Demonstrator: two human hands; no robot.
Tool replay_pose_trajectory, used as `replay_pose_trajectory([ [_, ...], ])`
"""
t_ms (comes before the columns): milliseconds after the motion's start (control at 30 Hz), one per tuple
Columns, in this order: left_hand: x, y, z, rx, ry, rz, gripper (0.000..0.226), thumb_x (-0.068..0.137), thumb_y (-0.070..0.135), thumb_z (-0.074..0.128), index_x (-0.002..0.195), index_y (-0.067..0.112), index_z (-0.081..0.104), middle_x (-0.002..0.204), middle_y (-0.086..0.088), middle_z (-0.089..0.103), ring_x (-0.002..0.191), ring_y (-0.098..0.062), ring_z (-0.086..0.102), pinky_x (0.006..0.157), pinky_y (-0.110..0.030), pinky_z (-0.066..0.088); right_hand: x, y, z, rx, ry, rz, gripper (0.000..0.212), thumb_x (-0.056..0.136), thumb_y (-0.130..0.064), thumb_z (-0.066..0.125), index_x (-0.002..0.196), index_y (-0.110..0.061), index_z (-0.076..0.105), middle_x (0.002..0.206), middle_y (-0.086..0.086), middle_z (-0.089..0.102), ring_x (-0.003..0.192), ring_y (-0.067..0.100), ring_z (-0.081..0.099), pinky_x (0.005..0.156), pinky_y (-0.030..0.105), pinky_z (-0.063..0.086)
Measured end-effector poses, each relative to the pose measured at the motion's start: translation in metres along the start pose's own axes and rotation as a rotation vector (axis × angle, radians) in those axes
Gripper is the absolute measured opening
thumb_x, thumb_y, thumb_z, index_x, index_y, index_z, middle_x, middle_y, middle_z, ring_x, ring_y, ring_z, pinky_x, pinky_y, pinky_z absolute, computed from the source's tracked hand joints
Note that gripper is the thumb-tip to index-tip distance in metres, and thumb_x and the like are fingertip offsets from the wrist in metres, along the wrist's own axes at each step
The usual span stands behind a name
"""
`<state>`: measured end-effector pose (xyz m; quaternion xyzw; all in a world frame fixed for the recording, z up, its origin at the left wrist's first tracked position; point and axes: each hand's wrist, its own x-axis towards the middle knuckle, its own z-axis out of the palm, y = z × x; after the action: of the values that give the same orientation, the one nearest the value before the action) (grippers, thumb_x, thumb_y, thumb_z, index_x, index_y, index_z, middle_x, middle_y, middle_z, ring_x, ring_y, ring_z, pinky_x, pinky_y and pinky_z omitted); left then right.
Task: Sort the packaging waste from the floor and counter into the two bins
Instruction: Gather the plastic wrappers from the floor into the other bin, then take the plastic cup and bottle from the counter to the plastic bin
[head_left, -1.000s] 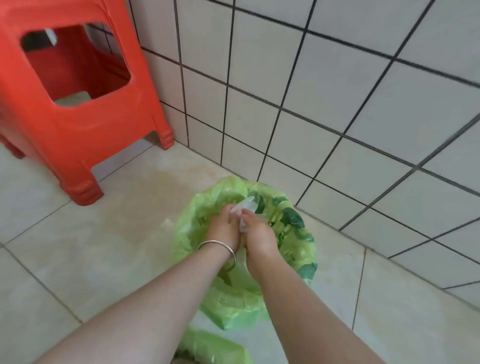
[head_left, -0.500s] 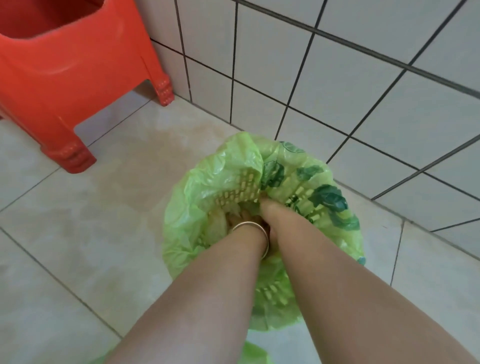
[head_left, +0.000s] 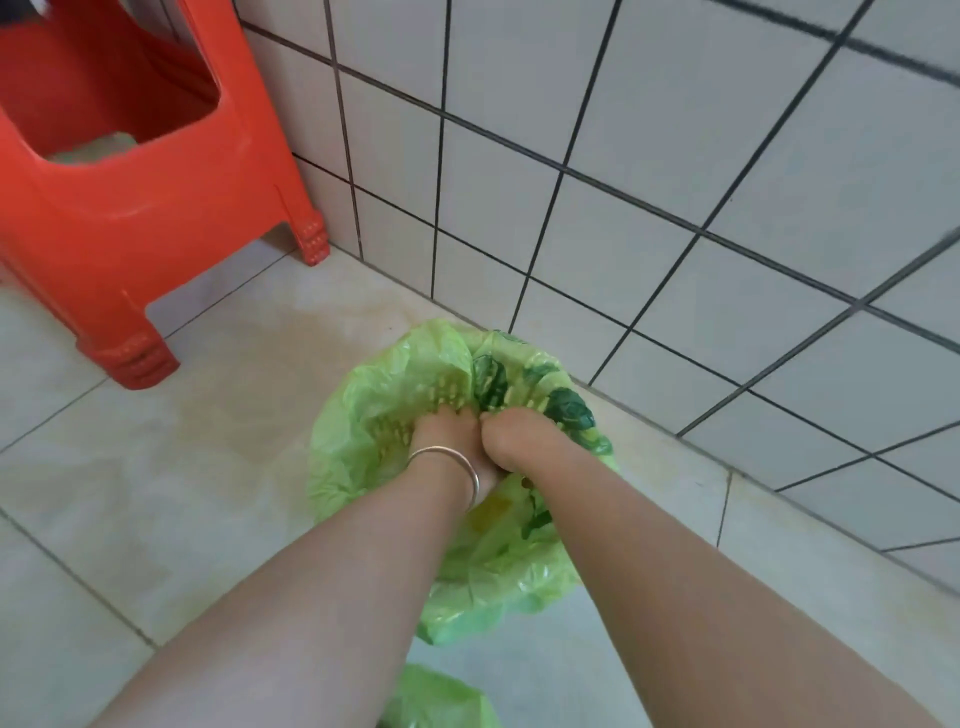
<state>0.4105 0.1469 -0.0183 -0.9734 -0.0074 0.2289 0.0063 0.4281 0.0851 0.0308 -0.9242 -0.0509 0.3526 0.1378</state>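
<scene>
you are reaching both hands down into the bin (head_left: 395, 415), the one lined with a green bag (head_left: 493, 571) and standing on the floor (head_left: 156, 467) just beside the wall (head_left: 623, 182). your left hand (head_left: 447, 436), with a bangle (head_left: 447, 462) at the wrist, and your right hand (head_left: 511, 436) are touching each other inside the bin. the fingers are buried in the bag, so i cannot tell whether they are spread, pressed together or pinching any waste.

judging from this, you are risking dragging the thin bag off the bin's rim, or tearing it, if you are pressing hard. leaning your weight on one side could tip the bin.

counting: two hands, one bangle, one lined bin, one scrap of green plastic (head_left: 441, 696) in front of the bin at the frame's lower edge, possibly the second bin, and one red stool (head_left: 130, 208) left of the bin.
</scene>
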Motion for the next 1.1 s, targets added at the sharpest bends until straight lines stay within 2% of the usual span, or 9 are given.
replay_pose_trajectory([
  [67,-0.024,0.005,-0.018,0.041,0.054,0.024,0.045,0.094,0.034,0.033,0.135,0.017,0.04,0.136,-0.007,0.045,0.125,-0.029,0.043,0.097,-0.042,0.042,-0.02,0.002,-0.011,0.042,0.051,0.002,0.042,0.101,-0.009,0.022,0.129,0.0,0.052,0.124,0.017,0.057,0.114,0.03,0.055,0.095,0.035,0.045],
  [200,-0.065,0.002,-0.045,0.051,0.129,0.066,0.047,0.094,0.027,0.039,0.14,0.016,0.034,0.134,-0.006,0.047,0.124,-0.028,0.044,0.099,-0.046,0.039,-0.057,0.014,-0.026,0.44,0.18,0.029,0.03,0.097,-0.023,0.038,0.102,-0.005,0.062,0.099,0.012,0.059,0.088,0.024,0.053,0.075,0.029,0.041],
  [333,-0.108,-0.003,-0.065,-0.171,0.281,0.139,0.04,0.092,0.029,0.044,0.131,0.02,0.042,0.129,-0.002,0.051,0.12,-0.024,0.049,0.087,-0.039,0.046,-0.103,0.021,-0.017,0.817,0.31,0.0,0.015,0.092,-0.022,0.048,0.091,-0.015,0.061,0.101,0.009,0.067,0.099,0.029,0.063,0.092,0.046,0.051],
  [467,-0.126,0.002,-0.071,-0.474,0.303,0.074,0.031,0.089,0.036,0.046,0.119,0.029,0.051,0.117,0.004,0.062,0.103,-0.021,0.062,0.082,-0.037,0.053,-0.119,0.024,-0.015,0.94,0.304,-0.103,0.009,0.092,-0.017,0.052,0.091,-0.02,0.06,0.087,-0.003,0.064,0.087,0.018,0.061,0.09,0.042,0.052],
  [633,-0.149,0.004,-0.12,-0.868,0.329,-0.043,0.019,0.085,0.02,0.055,0.099,0.03,0.064,0.098,0.007,0.07,0.091,-0.015,0.066,0.08,-0.028,0.052,-0.157,0.013,-0.061,0.817,0.22,-0.313,0.016,0.094,-0.015,0.05,0.104,-0.028,0.054,0.099,-0.01,0.06,0.1,0.012,0.059,0.089,0.024,0.046],
  [767,-0.213,-0.007,-0.186,-0.845,0.246,-0.05,0.026,0.087,0.022,0.057,0.081,0.048,0.054,0.087,0.02,0.066,0.09,-0.001,0.064,0.067,-0.003,0.043,-0.213,-0.011,-0.093,0.743,0.16,-0.356,0.019,0.094,-0.018,0.051,0.108,-0.031,0.052,0.105,-0.011,0.059,0.106,0.009,0.058,0.097,0.023,0.045],
  [900,-0.276,-0.026,-0.263,-0.793,0.233,-0.114,0.018,0.083,0.029,0.056,0.081,0.047,0.056,0.094,0.016,0.069,0.092,-0.005,0.065,0.079,-0.021,0.05,-0.286,-0.053,-0.15,0.702,0.108,-0.37,0.019,0.093,-0.022,0.051,0.111,-0.029,0.053,0.104,-0.013,0.059,0.104,0.01,0.059,0.093,0.022,0.046],
  [1000,-0.326,-0.042,-0.339,-0.821,0.305,-0.194,0.016,0.084,0.026,0.059,0.094,0.039,0.063,0.097,0.014,0.068,0.09,-0.005,0.063,0.073,-0.017,0.046,-0.344,-0.09,-0.208,0.643,0.116,-0.391,0.026,0.094,-0.031,0.051,0.119,-0.03,0.054,0.105,-0.013,0.058,0.103,0.011,0.06,0.092,0.028,0.047],
  [1100,-0.374,-0.063,-0.412,-0.837,0.386,-0.282,0.021,0.085,0.03,0.061,0.106,0.029,0.064,0.096,0.013,0.067,0.087,-0.006,0.063,0.081,-0.023,0.05,-0.402,-0.131,-0.265,0.64,0.107,-0.401,0.029,0.093,-0.033,0.051,0.122,-0.027,0.052,0.107,-0.01,0.057,0.102,0.016,0.061,0.09,0.038,0.051],
])
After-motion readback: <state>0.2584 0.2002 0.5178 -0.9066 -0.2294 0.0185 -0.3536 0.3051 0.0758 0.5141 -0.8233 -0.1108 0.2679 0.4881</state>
